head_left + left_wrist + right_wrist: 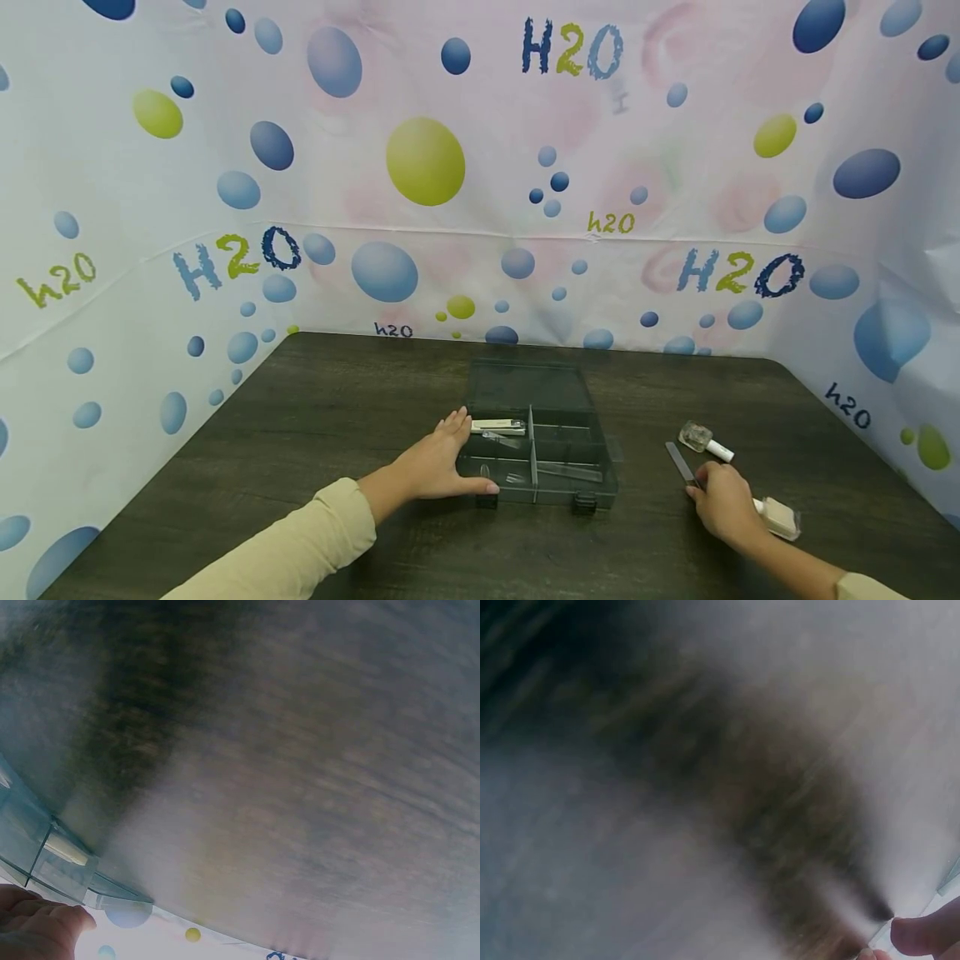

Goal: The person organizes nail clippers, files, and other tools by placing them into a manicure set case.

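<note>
A grey see-through plastic box (534,492) with dividers stands mid-table, its lid (528,385) folded back. My left hand (442,458) rests on its left side, fingers straight along the wall and thumb at the front edge; in the left wrist view that hand (41,928) shows beside the box. Inside lie a nail clipper (498,427) at the back left, small clear pieces (515,478) at the front left and a long flat strip (570,472) at the front right. To the right, my right hand (723,504) pinches a flat grey nail file (679,461) close over the table.
A clear nail polish bottle (696,435) with a white cap lies beyond the right hand. Another bottle with beige polish (782,518) lies just right of that hand. Behind the dark wooden table (360,392) hangs a dotted white sheet (495,108).
</note>
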`<state>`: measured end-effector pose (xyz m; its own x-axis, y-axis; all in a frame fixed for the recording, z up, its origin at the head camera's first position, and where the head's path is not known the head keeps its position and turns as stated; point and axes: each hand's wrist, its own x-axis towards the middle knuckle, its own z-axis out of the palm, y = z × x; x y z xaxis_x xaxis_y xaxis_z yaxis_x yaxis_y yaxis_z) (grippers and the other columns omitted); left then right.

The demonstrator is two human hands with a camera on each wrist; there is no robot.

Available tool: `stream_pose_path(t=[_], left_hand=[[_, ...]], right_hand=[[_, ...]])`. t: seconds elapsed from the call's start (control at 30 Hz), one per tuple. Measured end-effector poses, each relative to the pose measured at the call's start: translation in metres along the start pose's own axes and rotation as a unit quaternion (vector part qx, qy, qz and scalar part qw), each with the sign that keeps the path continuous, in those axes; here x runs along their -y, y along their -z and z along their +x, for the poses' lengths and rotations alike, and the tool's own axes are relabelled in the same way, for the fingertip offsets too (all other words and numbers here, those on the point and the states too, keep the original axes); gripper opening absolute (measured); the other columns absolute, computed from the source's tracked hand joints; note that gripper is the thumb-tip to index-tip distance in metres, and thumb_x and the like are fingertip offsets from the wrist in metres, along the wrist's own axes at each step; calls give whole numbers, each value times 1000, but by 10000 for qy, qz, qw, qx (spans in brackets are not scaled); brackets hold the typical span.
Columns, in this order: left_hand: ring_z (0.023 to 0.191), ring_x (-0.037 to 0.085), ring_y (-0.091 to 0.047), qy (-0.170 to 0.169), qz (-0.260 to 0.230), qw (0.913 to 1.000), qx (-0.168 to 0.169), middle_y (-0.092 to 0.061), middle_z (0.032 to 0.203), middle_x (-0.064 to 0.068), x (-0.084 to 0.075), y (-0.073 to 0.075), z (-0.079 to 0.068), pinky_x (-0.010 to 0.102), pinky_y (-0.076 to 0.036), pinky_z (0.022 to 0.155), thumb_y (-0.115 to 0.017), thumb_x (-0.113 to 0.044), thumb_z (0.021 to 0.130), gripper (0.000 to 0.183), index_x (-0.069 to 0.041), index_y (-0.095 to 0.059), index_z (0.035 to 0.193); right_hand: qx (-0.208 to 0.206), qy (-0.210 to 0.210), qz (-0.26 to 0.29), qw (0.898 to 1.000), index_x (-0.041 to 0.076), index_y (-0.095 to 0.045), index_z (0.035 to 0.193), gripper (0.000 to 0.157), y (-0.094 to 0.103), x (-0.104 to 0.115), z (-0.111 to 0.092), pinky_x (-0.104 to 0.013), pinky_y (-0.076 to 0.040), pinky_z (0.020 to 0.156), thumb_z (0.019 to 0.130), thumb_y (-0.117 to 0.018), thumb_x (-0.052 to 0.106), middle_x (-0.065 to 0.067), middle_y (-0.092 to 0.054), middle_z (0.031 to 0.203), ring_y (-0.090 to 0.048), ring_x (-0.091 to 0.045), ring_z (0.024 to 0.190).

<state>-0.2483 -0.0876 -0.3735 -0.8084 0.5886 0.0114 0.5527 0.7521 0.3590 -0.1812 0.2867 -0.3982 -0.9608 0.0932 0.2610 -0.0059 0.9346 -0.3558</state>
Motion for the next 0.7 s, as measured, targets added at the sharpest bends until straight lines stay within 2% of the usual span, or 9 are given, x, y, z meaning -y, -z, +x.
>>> stream_pose_path(t=[0.23, 0.53, 0.7], left_hand=[[142, 36, -18, -10, -10, 10000, -19, -15, 153, 22, 1, 0, 0, 48, -22, 114, -63, -60, 78, 102, 6, -23, 144], [142, 35, -17, 53, -14, 10000, 24, -14, 154, 21, 1, 0, 0, 49, -24, 113, -62, -61, 78, 102, 5, -23, 145], [142, 35, -17, 51, -5, 10000, 46, -14, 154, 21, 0, 1, 0, 49, -24, 113, -63, -61, 78, 102, 5, -23, 145]], right_hand=[[46, 17, 14, 10000, -11, -58, 81, 11, 0, 2, -2, -47, -45, 67, 78, -63, -3, -18, -58, 75, -56, -29, 73], [253, -131, -13, 9996, -8, -58, 80, 10, 1, 4, -4, -35, -41, 59, 80, -64, 0, -14, -56, 73, -52, -23, 69], [297, -59, -68, 9995, -4, -56, 75, 10, 1, 6, -4, -34, -40, 58, 80, -64, -1, -10, -55, 70, -50, -21, 67]])
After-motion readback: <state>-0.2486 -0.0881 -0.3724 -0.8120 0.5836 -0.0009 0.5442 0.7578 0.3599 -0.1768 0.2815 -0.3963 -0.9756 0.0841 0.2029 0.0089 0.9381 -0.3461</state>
